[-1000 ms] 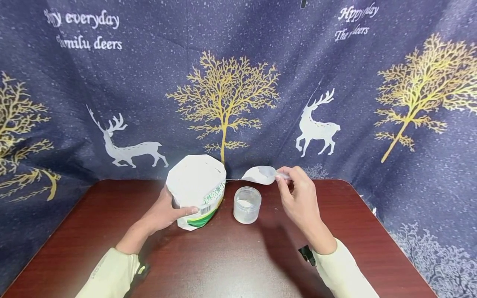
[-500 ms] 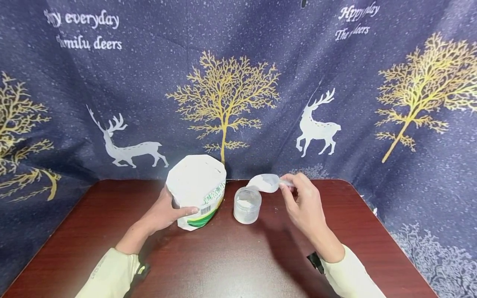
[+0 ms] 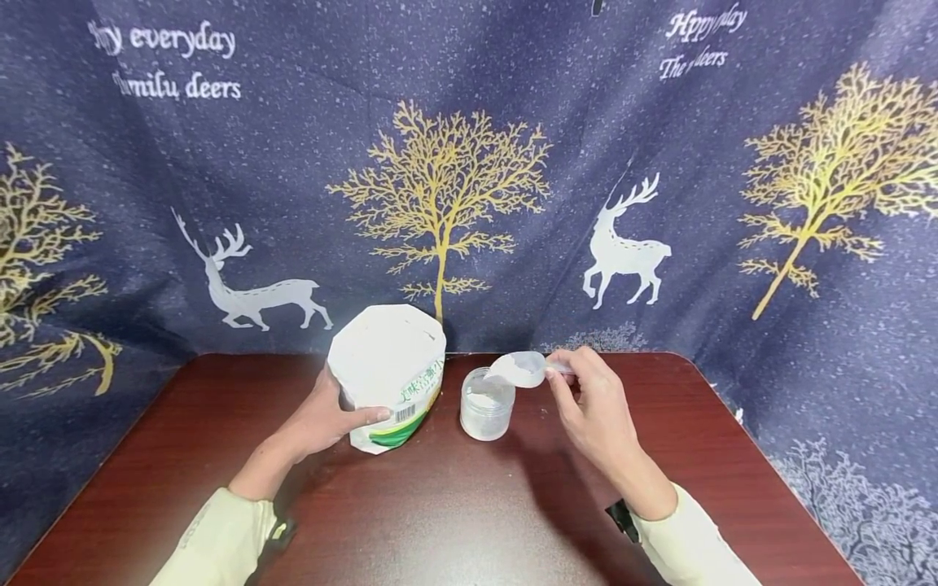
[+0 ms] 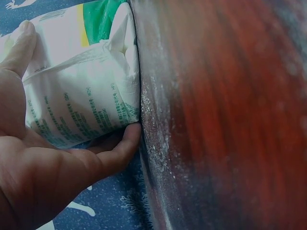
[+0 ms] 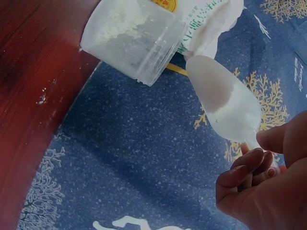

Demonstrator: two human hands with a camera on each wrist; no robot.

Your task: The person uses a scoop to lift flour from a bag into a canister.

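Note:
My left hand (image 3: 322, 415) grips the side of a white bag of powder (image 3: 384, 358), thumb across its printed front; the bag stands open on the table with white powder up near its top. In the left wrist view the fingers curve round the bag's lower side (image 4: 72, 96). My right hand (image 3: 593, 399) pinches the handle of a clear plastic scoop (image 3: 523, 368), which carries white powder. The scoop's tip overlaps the rim of a clear jar (image 3: 486, 415) in the head view. Powder partly fills the jar, as the right wrist view of the jar (image 5: 134, 38) also shows.
The dark red wooden table (image 3: 440, 505) has a little spilled powder (image 5: 42, 96) on it. Close behind its back edge hangs a blue cloth (image 3: 506, 203) printed with deer and golden trees. The bag stands just left of the jar.
My right hand has brought the scoop lower, from above and behind the jar to its rim. My left hand and the bag have stayed in place.

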